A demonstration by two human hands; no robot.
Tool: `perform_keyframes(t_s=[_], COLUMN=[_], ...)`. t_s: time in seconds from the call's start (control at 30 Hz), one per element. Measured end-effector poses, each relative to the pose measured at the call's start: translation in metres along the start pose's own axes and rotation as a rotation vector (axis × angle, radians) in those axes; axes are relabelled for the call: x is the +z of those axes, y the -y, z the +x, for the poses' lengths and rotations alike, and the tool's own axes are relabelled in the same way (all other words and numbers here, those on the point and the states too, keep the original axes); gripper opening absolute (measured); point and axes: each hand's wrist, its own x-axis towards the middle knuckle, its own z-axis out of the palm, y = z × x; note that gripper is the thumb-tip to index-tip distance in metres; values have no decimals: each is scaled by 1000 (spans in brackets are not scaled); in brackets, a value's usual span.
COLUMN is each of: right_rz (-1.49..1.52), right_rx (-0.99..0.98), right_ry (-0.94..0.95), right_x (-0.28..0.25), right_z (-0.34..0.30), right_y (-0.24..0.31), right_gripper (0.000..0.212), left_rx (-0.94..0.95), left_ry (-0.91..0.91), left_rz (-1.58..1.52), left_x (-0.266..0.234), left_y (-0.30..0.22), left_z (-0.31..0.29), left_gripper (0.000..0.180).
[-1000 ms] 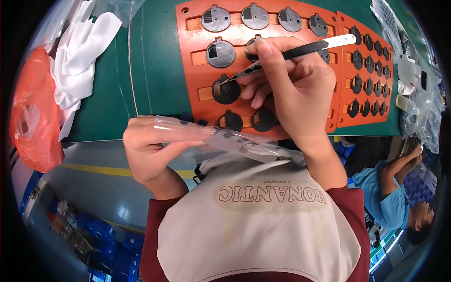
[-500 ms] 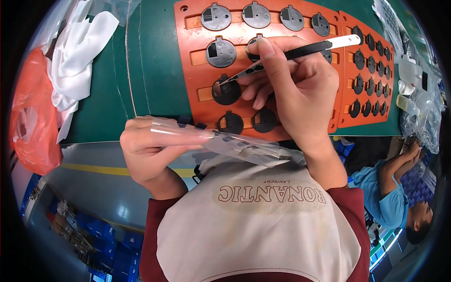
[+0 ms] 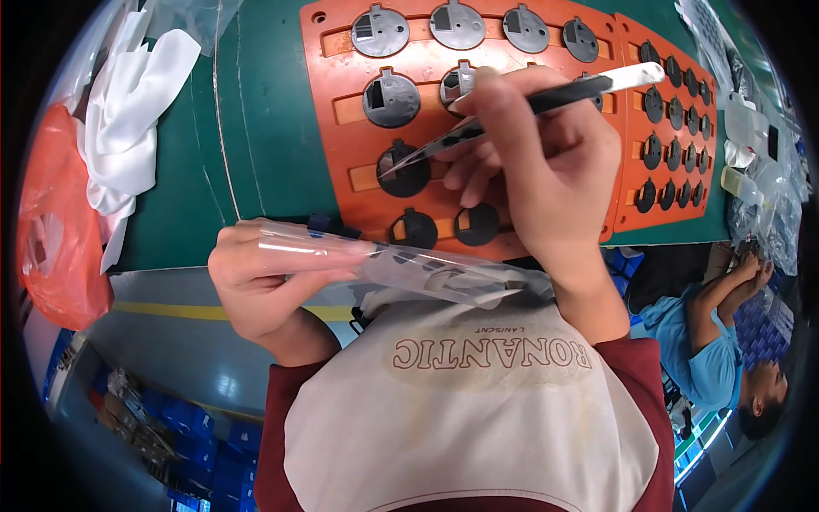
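Note:
My right hand (image 3: 554, 162) pinches a pair of tweezers (image 3: 567, 96) with a dark grip and a bright metal end. The tweezer tips point down at the left side of a round black part (image 3: 409, 177), seated in an orange tray (image 3: 334, 145). Whether the tips touch it or hold a small piece there, I cannot tell. Near the table's front edge, my left hand (image 3: 252, 277) grips a curled clear plastic sheet (image 3: 397, 271) carrying several small dark pieces. Another black part (image 3: 415, 229) lies in the tray just beyond the sheet.
More round parts (image 3: 380, 31) fill rows of the tray. A second orange tray (image 3: 674, 213) adjoins it on the right. White cloth (image 3: 128, 128) and a red plastic bag (image 3: 55, 213) lie at left. Clear bottles (image 3: 745, 128) stand at right, near a person in a blue shirt (image 3: 695, 341).
The tweezer tips have shifted slightly left and down over the same black part. My left hand and the clear sheet sit a little lower and farther left in view.

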Motion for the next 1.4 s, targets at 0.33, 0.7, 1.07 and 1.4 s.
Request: perform_keyframes(t_s=[0.33, 0.7, 1.07, 1.4], right_rz=[50, 6, 300, 187], right_rx=[18, 27, 94, 100], right_ry=[-39, 27, 65, 29], right_x=[-1, -3, -15, -16], right_z=[5, 7, 7, -20], right_y=[-3, -4, 5, 16], right_gripper=[20, 14, 28, 37], left_rx=[3, 53, -26, -139], left_ry=[-13, -24, -148, -346], left_rz=[-38, -40, -10, -193], left_x=[-2, -2, 1, 6], left_y=[9, 17, 9, 9], left_z=[4, 6, 3, -11], left_gripper=[13, 13, 15, 20])
